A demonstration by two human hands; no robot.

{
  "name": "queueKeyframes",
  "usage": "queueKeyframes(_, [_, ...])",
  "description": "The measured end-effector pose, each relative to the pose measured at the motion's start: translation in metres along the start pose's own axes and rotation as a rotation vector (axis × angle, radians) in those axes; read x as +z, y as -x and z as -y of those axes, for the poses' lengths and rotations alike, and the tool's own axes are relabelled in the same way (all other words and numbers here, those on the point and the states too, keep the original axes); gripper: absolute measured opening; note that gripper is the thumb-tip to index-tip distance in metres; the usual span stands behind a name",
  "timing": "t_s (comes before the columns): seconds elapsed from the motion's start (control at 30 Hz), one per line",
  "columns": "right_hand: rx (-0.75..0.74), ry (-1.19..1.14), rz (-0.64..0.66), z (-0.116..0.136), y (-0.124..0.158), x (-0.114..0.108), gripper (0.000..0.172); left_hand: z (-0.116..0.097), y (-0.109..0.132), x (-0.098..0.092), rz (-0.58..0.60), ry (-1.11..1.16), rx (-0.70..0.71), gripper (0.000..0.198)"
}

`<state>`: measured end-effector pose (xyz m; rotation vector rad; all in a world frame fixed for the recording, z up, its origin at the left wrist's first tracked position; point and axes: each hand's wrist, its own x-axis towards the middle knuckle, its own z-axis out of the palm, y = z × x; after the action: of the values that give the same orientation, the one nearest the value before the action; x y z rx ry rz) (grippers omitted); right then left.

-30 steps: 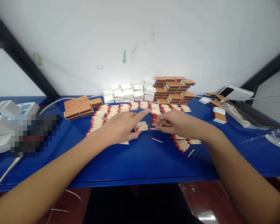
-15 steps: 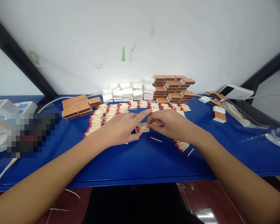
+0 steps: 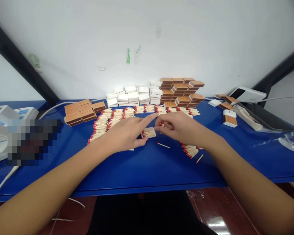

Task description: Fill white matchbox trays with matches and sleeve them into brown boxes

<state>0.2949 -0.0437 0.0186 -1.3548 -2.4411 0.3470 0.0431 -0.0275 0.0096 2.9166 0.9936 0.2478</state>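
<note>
My left hand [image 3: 128, 133] holds a small white matchbox tray [image 3: 151, 134], thumb at its near side and index finger stretched past its far side. Red-tipped matches [image 3: 148, 133] lie in the tray. My right hand [image 3: 177, 126] is at the tray's right end, thumb and fingers pinched together; whatever is between them is too small to make out. A single match [image 3: 163, 145] lies on the table just in front of the tray. Rows of matches [image 3: 101, 124] spread behind and left of my hands, and another pile of matches [image 3: 189, 150] lies below my right wrist.
White trays [image 3: 129, 97] and brown matchboxes [image 3: 181, 89] are stacked against the wall. More matchboxes [image 3: 79, 112] lie at the left, near a power strip [image 3: 26, 112]. On the right are a white device [image 3: 248, 94] and a dark open case [image 3: 264, 120]. The blue table [image 3: 142, 173] ends in front of me.
My right fingers have drawn back slightly from the tray, whose right end shows more. Matches that reached toward those fingers now lie within the tray. My left hand stays nearly still.
</note>
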Motion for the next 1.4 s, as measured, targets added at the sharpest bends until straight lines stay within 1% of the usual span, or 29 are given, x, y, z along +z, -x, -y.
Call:
queueKeyframes(0.07, [0.075, 0.04, 0.007, -0.005, 0.003, -0.011, 0.025, 0.001, 0.0, 0.0, 0.004, -0.013, -0.011, 0.084])
queueKeyframes(0.13, [0.131, 0.065, 0.105, -0.011, 0.005, -0.018, 0.022, 0.001, 0.0, -0.001, 0.008, -0.03, -0.011, 0.082])
queueKeyframes(0.2, [0.152, 0.061, 0.218, -0.017, 0.006, -0.017, 0.017, 0.001, 0.0, 0.0, 0.009, -0.047, -0.009, 0.079])
queueKeyframes(0.27, [0.156, 0.048, 0.268, -0.02, 0.007, -0.014, 0.016, 0.001, 0.0, 0.0, 0.009, -0.053, -0.004, 0.077])
queueKeyframes(0.37, [0.167, 0.032, 0.275, -0.018, 0.008, -0.009, 0.018, 0.001, -0.001, -0.001, 0.015, -0.052, -0.001, 0.079])
queueKeyframes(0.47, [0.173, -0.022, 0.297, -0.011, 0.01, -0.01, 0.018, 0.001, -0.001, -0.002, 0.02, -0.06, -0.009, 0.079])
queueKeyframes(0.6, [0.174, -0.031, 0.37, -0.002, 0.014, -0.012, 0.015, 0.0, 0.0, -0.002, 0.025, -0.069, -0.011, 0.077])
queueKeyframes(0.8, [0.174, -0.012, 0.419, 0.004, 0.016, -0.015, 0.034, -0.001, -0.001, -0.003, 0.041, -0.061, -0.021, 0.077])
queueKeyframes(0.9, [0.176, -0.019, 0.443, 0.006, 0.015, -0.015, 0.028, -0.001, -0.001, -0.003, 0.039, -0.052, -0.018, 0.078])
queueKeyframes(1.1, [0.144, 0.004, 0.398, 0.005, 0.013, -0.012, 0.01, 0.0, 0.0, -0.002, 0.022, -0.058, -0.01, 0.08])
queueKeyframes(1.2, [0.134, -0.04, 0.365, 0.0, 0.012, -0.011, 0.011, -0.001, 0.0, -0.002, 0.026, -0.059, -0.011, 0.08])
queueKeyframes(1.3, [0.068, -0.074, 0.249, -0.002, 0.009, -0.006, 0.014, -0.003, 0.0, -0.002, 0.032, -0.06, -0.015, 0.079])
queueKeyframes(1.4, [-0.004, -0.048, 0.126, 0.001, 0.004, 0.004, 0.01, -0.005, 0.0, -0.002, 0.031, -0.044, -0.005, 0.081])
